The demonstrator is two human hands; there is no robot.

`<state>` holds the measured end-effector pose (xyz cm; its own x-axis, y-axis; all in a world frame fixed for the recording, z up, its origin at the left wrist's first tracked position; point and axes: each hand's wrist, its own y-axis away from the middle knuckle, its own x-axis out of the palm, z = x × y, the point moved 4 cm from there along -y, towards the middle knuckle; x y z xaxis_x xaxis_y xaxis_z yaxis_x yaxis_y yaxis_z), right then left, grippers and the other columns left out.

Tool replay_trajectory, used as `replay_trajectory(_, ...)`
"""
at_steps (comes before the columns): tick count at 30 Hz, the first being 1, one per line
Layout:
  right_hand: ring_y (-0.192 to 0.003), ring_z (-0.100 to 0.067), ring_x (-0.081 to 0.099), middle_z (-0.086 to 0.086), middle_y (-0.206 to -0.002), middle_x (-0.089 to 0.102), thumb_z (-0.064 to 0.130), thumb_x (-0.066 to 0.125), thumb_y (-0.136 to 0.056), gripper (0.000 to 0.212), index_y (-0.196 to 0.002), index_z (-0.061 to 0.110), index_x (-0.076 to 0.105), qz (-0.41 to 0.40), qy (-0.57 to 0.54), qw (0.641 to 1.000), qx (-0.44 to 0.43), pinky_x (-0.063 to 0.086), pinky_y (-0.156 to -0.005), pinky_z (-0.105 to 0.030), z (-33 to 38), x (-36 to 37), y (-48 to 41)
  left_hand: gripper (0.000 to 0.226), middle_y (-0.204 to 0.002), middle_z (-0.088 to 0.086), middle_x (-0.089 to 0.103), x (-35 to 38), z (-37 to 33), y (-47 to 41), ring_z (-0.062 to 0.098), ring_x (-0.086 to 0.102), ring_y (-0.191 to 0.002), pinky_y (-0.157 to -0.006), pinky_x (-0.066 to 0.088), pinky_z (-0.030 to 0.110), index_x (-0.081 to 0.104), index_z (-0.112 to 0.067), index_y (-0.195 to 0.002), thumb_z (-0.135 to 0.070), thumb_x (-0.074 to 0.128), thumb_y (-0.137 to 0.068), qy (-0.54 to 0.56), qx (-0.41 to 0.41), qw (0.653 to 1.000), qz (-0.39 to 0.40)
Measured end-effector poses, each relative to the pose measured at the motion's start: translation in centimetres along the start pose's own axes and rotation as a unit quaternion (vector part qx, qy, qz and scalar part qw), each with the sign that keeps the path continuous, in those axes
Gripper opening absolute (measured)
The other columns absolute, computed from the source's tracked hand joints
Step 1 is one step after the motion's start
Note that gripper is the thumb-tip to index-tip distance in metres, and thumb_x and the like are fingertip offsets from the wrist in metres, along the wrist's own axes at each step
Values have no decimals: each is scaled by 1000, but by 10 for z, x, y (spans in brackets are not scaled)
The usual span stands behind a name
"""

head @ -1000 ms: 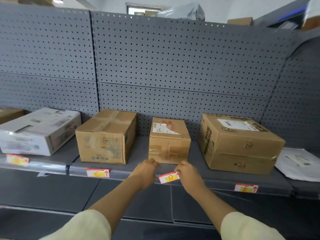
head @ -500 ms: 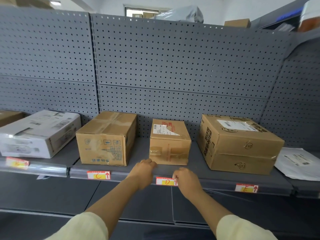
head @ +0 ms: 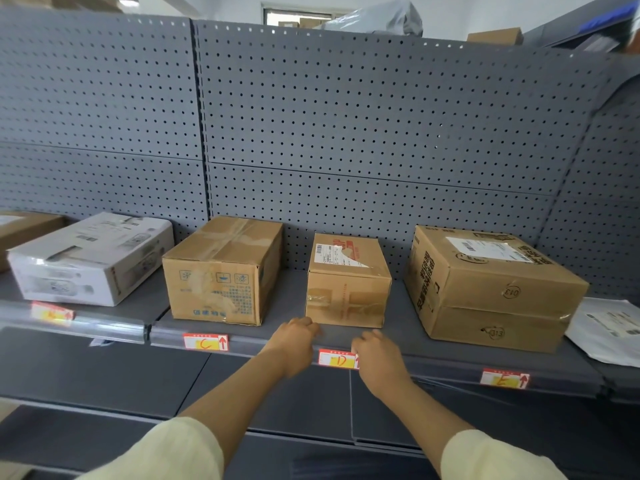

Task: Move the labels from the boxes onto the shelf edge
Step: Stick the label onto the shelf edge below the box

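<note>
The right hand (head: pixel 379 358) is pressing the D label (head: pixel 336 359) into the shelf edge (head: pixel 433 367), its grip unclear; the left hand (head: pixel 294 344), fingers curled on nothing, is bracing beside it. Seating looks nearly done; next, I judge, is smoothing it flush and letting go.

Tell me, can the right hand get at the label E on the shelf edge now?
Probably yes. The right hand rests at label D, and the shelf edge between it and label E looks bare.
</note>
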<state>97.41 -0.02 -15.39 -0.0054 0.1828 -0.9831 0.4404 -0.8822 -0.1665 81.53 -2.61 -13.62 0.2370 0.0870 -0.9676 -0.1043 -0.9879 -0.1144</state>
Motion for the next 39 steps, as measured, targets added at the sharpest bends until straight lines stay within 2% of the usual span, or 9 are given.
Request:
replay_trajectory(4, -115, -25, 51, -7, -118, 57, 3, 53, -88, 27, -113, 10, 62, -8, -9, 1000, -26, 47, -88, -34, 7, -8, -1, 48, -141, 2, 50, 2, -1, -1, 21, 45, -130, -110, 36, 34, 49, -21, -138, -6, 50, -93, 0, 1, 1000, 0)
replay_trajectory(8, -107, -25, 55, -7, -114, 58, 0, 52, -88, 27, -110, 10, 63, 3, -37, 999, -30, 47, -82, -34, 12, -6, 3, 47, -140, 2, 50, 6, -2, -1, 21, 45, -130, -109, 37, 35, 51, -21, -136, -5, 49, -92, -2, 2, 1000, -3)
replay_trajectory(16, -111, -28, 51, -10, -116, 54, -4, 47, -87, 28, -110, 6, 60, -2, -7, 998, -55, 46, -85, -37, 14, -6, 12, 50, -143, 1, 44, 13, 2, 9, 21, 40, -132, -113, 32, 35, 47, -21, -140, -5, 49, -93, -21, 3, 1000, -15)
replay_trajectory(23, -112, -26, 52, -7, -118, 56, 1, 52, -88, 28, -114, 10, 59, -25, 2, 997, -66, 45, -88, -34, 24, -10, 3, 52, -143, 3, 41, 11, 20, 32, 23, 39, -134, -113, 30, 36, 44, -20, -142, -6, 49, -92, -45, -18, 999, -10)
replay_trajectory(25, -108, -27, 54, -7, -113, 59, -1, 55, -83, 27, -108, 10, 60, -44, -11, 996, -83, 45, -85, -34, 36, -12, 0, 51, -144, 3, 40, 12, 31, 43, 24, 39, -134, -112, 30, 37, 45, -19, -142, -8, 49, -92, -48, -32, 998, -3)
replay_trajectory(28, -88, -29, 61, -8, -91, 64, -3, 71, -68, 23, -87, 11, 66, -76, -49, 989, -116, 49, -70, -36, 63, -7, -6, 50, -143, 5, 42, 8, 57, 61, 26, 40, -134, -111, 31, 39, 45, -18, -142, -9, 47, -93, -62, -62, 996, -2)
replay_trajectory(32, -103, -29, 55, -9, -108, 60, -4, 55, -83, 27, -106, 8, 62, -69, -70, 984, -146, 46, -83, -38, 113, -2, -17, 51, -139, 4, 46, -8, 107, 78, 25, 44, -130, -108, 35, 34, 47, -17, -139, -4, 48, -90, -35, -116, 991, -57)
replay_trajectory(34, -106, -28, 54, -8, -112, 59, -4, 51, -85, 29, -109, 9, 60, -74, -78, 983, -147, 45, -84, -36, 131, -2, -25, 53, -136, 5, 48, -14, 129, 82, 26, 46, -126, -104, 38, 33, 48, -17, -138, -1, 46, -88, -16, -137, 988, -75)
replay_trajectory(39, -104, -25, 55, -4, -112, 61, -3, 51, -86, 29, -108, 13, 61, -87, -119, 983, -113, 48, -82, -36, 180, 1, -55, 49, -135, 7, 46, -22, 190, 83, 28, 44, -125, -101, 41, 35, 50, -13, -134, -1, 47, -87, -19, -115, 992, -42)
